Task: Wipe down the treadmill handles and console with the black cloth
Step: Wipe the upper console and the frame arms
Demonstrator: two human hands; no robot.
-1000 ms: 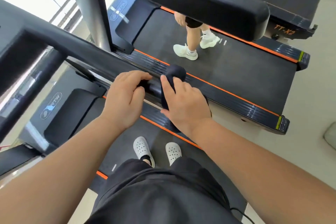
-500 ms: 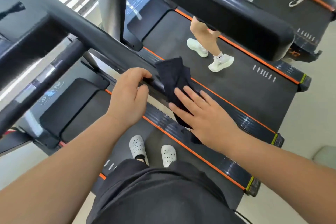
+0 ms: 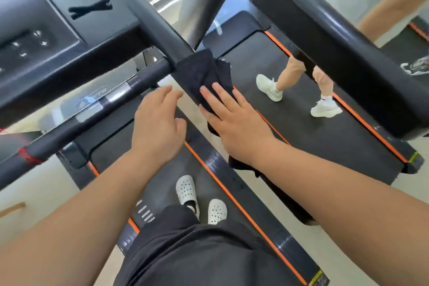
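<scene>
The black cloth [image 3: 204, 74] is draped over the right side handle [image 3: 148, 18] of my treadmill, near where the front crossbar [image 3: 97, 109] meets it. My right hand [image 3: 232, 118] lies flat on the cloth with straight fingers, pressing it onto the handle. My left hand [image 3: 160, 123] hovers just left of the handle with loosely curved fingers and holds nothing. The console [image 3: 30, 39] with its buttons is at the upper left.
A second treadmill's thick handle [image 3: 348, 53] crosses the upper right. Another person walks on that belt in white shoes [image 3: 269, 87]. My own white clogs [image 3: 185, 190] stand on my belt below. A red band [image 3: 26, 155] wraps the crossbar at left.
My right hand slid the cloth up along the handle toward the console. My left hand let go of the handle and now hangs free beside it. The view tilted upward.
</scene>
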